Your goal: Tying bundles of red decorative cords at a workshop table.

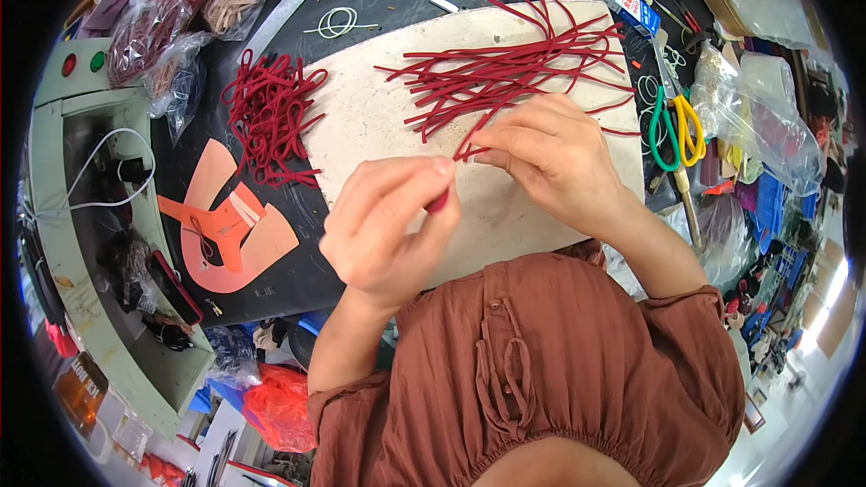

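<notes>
A loose bundle of dark red cords (514,63) lies spread over a pale board (379,99). My right hand (555,158) is at the near edge of the bundle, thumb and fingers pinched on a short red cord end (471,152). Close by on the left is my left hand (388,225), fingers curled and closed, its fingertip beside that cord end. A dark red patch shows under the left fingers; what it is, I cannot tell. Left of the board sits a heap of looped red cords (271,117).
Green- and yellow-handled scissors (677,131) and a blue-white box (627,4) lie on the right. Orange cut pieces (225,225) rest on the black tabletop (298,243) at left, near a grey-green machine housing (108,307). Plastic bags (180,9) crowd the far left.
</notes>
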Demonstrator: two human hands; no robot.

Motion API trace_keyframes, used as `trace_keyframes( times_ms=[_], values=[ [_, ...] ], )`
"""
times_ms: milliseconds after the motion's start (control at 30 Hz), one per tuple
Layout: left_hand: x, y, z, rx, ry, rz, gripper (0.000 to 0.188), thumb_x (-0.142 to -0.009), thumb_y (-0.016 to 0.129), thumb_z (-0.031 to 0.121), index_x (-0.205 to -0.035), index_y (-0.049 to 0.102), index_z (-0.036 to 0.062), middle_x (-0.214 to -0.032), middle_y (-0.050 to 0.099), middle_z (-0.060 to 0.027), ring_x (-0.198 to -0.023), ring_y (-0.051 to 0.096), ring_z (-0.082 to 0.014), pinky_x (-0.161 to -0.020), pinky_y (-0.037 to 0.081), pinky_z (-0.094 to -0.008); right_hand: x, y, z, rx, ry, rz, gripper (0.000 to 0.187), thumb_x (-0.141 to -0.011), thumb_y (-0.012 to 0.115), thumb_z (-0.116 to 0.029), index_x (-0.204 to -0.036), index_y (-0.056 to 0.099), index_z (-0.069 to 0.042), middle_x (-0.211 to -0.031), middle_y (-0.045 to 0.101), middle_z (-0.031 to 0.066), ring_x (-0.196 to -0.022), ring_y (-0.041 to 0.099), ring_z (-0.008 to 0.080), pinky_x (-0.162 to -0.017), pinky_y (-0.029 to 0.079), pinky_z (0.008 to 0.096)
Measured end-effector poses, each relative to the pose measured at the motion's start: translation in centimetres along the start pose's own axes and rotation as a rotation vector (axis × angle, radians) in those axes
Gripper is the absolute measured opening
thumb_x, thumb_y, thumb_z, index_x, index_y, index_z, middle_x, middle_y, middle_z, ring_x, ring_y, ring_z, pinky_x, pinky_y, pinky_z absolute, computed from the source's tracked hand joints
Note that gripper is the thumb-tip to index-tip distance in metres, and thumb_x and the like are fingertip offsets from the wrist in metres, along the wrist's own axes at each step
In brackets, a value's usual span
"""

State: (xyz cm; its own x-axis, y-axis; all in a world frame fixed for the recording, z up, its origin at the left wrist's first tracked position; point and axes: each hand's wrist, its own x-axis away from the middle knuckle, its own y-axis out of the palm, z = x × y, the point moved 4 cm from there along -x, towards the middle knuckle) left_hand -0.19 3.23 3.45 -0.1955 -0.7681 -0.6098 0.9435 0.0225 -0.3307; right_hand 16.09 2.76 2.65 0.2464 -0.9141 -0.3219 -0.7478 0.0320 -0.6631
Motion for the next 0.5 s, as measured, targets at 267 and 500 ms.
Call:
trace_keyframes(
  times_ms=[267, 500],
  values=[
    [2.4, 0.4, -3.3, 0.517, -0.51, 0.258, 0.024, -0.072, 0.061, -0.013, -0.095, 0.061, -0.0033, -0.089, 0.059, -0.0113, -0.077, 0.056, -0.0134, -0.071, 0.045, -0.0234, 0.4, 1.2, 0.0, -1.159, 0.666, -0.163, 0.014, -0.078, 0.066, -0.009, -0.085, 0.058, 0.0, -0.075, 0.061, 0.0047, -0.064, 0.056, 0.0084, -0.059, 0.047, 0.0206],
    [3.1, 1.6, -2.3, 0.71, -0.641, 0.223, 0.025, -0.077, 0.056, -0.009, -0.102, 0.057, -0.0056, -0.094, 0.061, -0.0136, -0.086, 0.059, -0.0177, -0.081, 0.045, -0.0284, -0.3, 2.7, -0.6, -1.104, 0.543, 0.136, 0.008, -0.078, 0.065, -0.004, -0.083, 0.059, -0.002, -0.078, 0.059, 0.0011, -0.071, 0.055, 0.0057, -0.066, 0.045, 0.0199]
  ],
)
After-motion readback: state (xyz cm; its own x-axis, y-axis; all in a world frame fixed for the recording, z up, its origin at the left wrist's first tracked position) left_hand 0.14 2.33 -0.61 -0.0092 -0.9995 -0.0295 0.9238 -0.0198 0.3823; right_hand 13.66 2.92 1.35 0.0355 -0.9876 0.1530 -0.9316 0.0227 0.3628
